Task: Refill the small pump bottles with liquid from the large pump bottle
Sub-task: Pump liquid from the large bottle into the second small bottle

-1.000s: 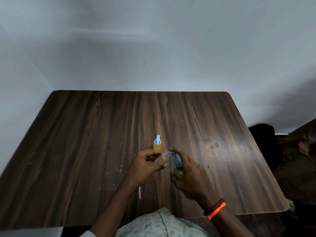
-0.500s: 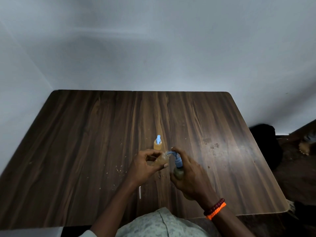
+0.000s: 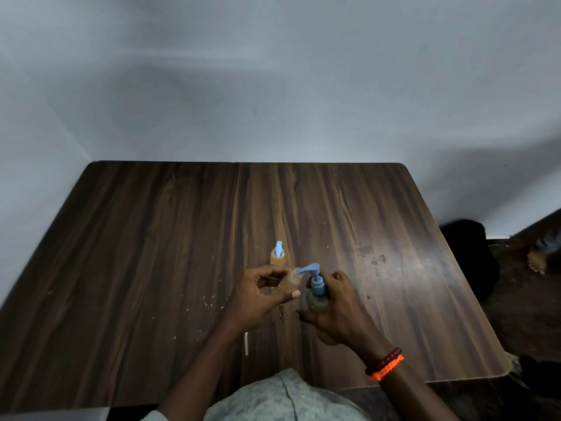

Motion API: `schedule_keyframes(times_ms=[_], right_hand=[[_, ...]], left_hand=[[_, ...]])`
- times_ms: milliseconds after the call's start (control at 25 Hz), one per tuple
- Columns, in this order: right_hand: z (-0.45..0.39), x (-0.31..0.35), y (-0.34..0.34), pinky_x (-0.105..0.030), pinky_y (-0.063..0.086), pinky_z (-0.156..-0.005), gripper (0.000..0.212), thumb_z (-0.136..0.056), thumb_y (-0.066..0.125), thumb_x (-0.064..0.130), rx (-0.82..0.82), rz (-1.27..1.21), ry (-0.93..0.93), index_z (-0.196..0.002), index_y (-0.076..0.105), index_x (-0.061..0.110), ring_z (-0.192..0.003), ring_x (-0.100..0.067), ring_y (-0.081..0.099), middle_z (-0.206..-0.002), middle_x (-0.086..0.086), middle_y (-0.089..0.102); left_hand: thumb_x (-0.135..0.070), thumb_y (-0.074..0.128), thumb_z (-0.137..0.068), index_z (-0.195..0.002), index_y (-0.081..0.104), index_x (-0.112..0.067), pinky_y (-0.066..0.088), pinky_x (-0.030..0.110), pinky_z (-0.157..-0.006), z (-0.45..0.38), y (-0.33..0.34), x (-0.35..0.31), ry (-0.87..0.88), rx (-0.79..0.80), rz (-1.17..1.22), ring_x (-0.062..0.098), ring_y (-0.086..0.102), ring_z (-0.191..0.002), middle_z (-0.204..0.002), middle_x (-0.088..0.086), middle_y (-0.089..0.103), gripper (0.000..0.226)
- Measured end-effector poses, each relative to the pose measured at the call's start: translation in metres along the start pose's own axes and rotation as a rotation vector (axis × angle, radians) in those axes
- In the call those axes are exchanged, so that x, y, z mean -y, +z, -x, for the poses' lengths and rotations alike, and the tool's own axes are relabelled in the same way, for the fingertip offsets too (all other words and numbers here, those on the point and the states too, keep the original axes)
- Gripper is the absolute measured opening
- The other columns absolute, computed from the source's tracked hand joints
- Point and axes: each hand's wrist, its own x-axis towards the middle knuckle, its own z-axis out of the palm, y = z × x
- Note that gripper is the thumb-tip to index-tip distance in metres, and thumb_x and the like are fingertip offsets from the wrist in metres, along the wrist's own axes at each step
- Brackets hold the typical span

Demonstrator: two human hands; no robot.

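Dark wood counter against a grey wall. Left hand holds an uncapped small bottle tilted under the spout; right hand wraps the large pump bottle mid-counter, near edge. Second small bottle, capped and amber-filled, stands just beyond, probably done. Judging mid-fill; capping left.

— What do the hands hold?
— Left hand tilts an uncapped small bottle; right hand grips the large pump bottle, spout at the opening.
— Beyond them?
— Another small bottle, standing on the bench.
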Motion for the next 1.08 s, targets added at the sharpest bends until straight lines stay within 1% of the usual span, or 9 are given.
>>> schedule_keyframes(times_ms=[80, 240, 480, 640, 720, 840, 880, 960, 1080], right_hand=[[-0.003, -0.004, -0.003, -0.011, 0.032, -0.070, 0.065, -0.072, 0.086, 0.055, 0.031, 0.011, 0.012, -0.124, 0.051, 0.043, -0.088, -0.001, 0.043, -0.103, 0.017, 0.040], [-0.012, -0.009, -0.011, -0.018, 0.041, -0.077, 0.078, -0.075, 0.084, 0.054, 0.100, 0.023, 0.039, -0.141, 0.048, 0.039, -0.100, -0.013, 0.047, -0.116, 0.006, 0.046], [-0.023, -0.020, -0.023, -0.012, 0.035, -0.074, 0.079, -0.074, 0.086, 0.050, 0.148, 0.025, 0.068, -0.141, 0.045, 0.042, -0.101, -0.011, 0.045, -0.116, 0.009, 0.041], [-0.034, -0.016, -0.030, -0.010, 0.034, -0.078, 0.076, -0.076, 0.087, 0.044, 0.184, 0.005, 0.002, -0.140, 0.048, 0.036, -0.103, -0.004, 0.047, -0.119, 0.015, 0.045], [-0.042, -0.007, -0.030, -0.013, 0.043, -0.085, 0.075, -0.077, 0.087, 0.039, 0.224, -0.023, -0.045, -0.141, 0.048, 0.035, -0.107, -0.005, 0.051, -0.124, 0.014, 0.050], [-0.055, 0.021, -0.023, -0.031, 0.053, -0.095, 0.073, -0.079, 0.085, 0.037, 0.274, -0.025, -0.113, -0.141, 0.048, 0.037, -0.110, -0.011, 0.055, -0.124, 0.010, 0.053], [-0.061, 0.032, -0.019, -0.029, 0.052, -0.094, 0.072, -0.079, 0.084, 0.036, 0.285, -0.027, -0.154, -0.142, 0.049, 0.036, -0.110, -0.011, 0.054, -0.120, 0.012, 0.053], [-0.075, 0.057, -0.010, -0.021, 0.049, -0.088, 0.065, -0.077, 0.086, 0.033, 0.311, -0.040, -0.240, -0.135, 0.057, 0.031, -0.105, -0.005, 0.054, -0.111, 0.019, 0.054], [-0.094, 0.093, 0.006, -0.011, 0.049, -0.075, 0.035, -0.078, 0.086, 0.027, 0.322, -0.063, -0.288, -0.100, 0.060, 0.037, -0.085, 0.005, 0.062, -0.094, 0.020, 0.062]], left_hand=[[-0.033, 0.089, -0.078, -0.115, 0.078, -0.029, 0.060, 0.047, -0.100, -0.001, 0.001, 0.001, 0.002, 0.008, 0.003, 0.012, 0.074, -0.109, -0.114, -0.010, 0.080, 0.039], [-0.032, 0.090, -0.079, -0.116, 0.078, -0.030, 0.061, 0.046, -0.100, -0.004, 0.006, 0.002, 0.005, 0.015, 0.006, 0.012, 0.074, -0.109, -0.114, -0.011, 0.080, 0.039], [-0.032, 0.090, -0.077, -0.112, 0.079, -0.034, 0.062, 0.038, -0.098, -0.015, 0.015, -0.004, 0.011, 0.004, 0.014, 0.007, 0.075, -0.106, -0.111, -0.015, 0.080, 0.036], [-0.037, 0.089, -0.077, -0.114, 0.078, -0.031, 0.063, 0.035, -0.097, -0.016, 0.014, -0.006, 0.026, -0.001, 0.043, 0.008, 0.075, -0.108, -0.113, -0.013, 0.080, 0.040], [-0.037, 0.090, -0.076, -0.115, 0.078, -0.030, 0.063, 0.034, -0.097, -0.012, 0.008, -0.006, 0.016, -0.020, 0.082, 0.010, 0.076, -0.109, -0.114, -0.011, 0.081, 0.041], [-0.036, 0.092, -0.071, -0.111, 0.079, -0.026, 0.063, 0.033, -0.094, 0.000, -0.011, -0.002, 0.010, -0.117, 0.142, 0.015, 0.078, -0.106, -0.111, -0.006, 0.082, 0.042], [-0.036, 0.093, -0.069, -0.108, 0.080, -0.026, 0.063, 0.033, -0.092, 0.006, -0.018, 0.000, 0.003, -0.158, 0.174, 0.016, 0.078, -0.104, -0.109, -0.004, 0.083, 0.043], [-0.035, 0.093, -0.064, -0.104, 0.081, -0.024, 0.065, 0.033, -0.089, 0.019, -0.034, 0.005, -0.022, -0.253, 0.229, 0.016, 0.080, -0.100, -0.106, -0.002, 0.084, 0.043], [-0.013, 0.095, -0.071, -0.105, 0.080, -0.017, 0.065, 0.036, -0.090, 0.035, -0.055, 0.014, -0.051, -0.373, 0.237, 0.019, 0.080, -0.101, -0.105, 0.001, 0.084, 0.038]])
